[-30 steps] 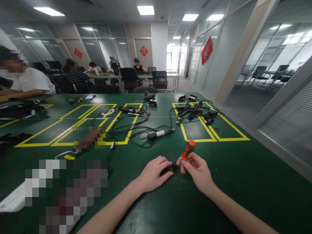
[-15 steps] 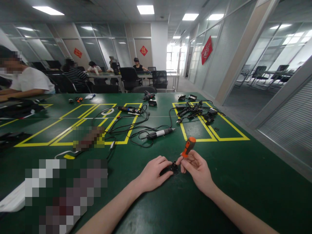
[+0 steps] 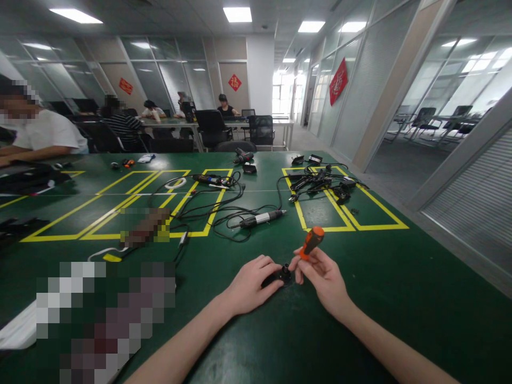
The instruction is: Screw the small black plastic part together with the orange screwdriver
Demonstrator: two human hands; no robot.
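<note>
A small black part lies on the green table, with a short post standing up from it. My left hand grips this part from the left between thumb and fingers. Just right of it, my right hand holds an orange and dark screwdriver by pinched fingers. The handle points up and leans a little to the right; the shaft is hidden by the fingers. The right fingertips are close beside the black part; whether they touch it I cannot tell.
Beyond my hands lies a grey and black electric screwdriver with looped cables. Black cabled parts lie at the back right, and a power drill at the far edge. A person sits at the left.
The screwdriver's handle has tilted further to the right in my right hand. My left hand has stayed on the black part.
</note>
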